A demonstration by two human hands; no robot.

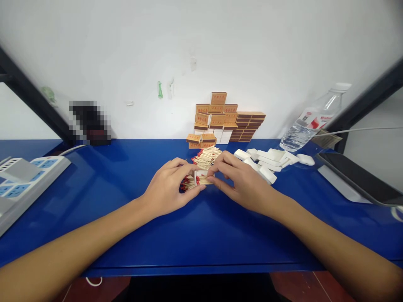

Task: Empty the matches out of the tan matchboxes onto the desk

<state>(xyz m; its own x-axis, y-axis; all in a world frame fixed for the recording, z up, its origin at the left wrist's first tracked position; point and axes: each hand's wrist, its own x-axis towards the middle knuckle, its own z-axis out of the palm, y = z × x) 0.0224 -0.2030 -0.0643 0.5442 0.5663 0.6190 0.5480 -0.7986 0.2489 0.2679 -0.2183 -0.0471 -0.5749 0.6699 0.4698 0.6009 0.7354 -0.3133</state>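
A small white matchbox tray [201, 178] filled with red-tipped matches rests on the blue table [201, 235] between my hands. My left hand [168, 186] curls round its left side, with a bundle of matches [188, 183] under the fingers. My right hand [241, 180] pinches the tray's right side with thumb and fingers. Just behind the tray lies a loose pile of matches [206, 157].
Orange matchboxes [220, 119] are stacked against the wall, with brown sleeves [248, 126] beside them. Empty white trays [267, 161] lie at the right, then a water bottle [310, 123] and a phone [359, 176]. A power strip [22, 178] sits at the left.
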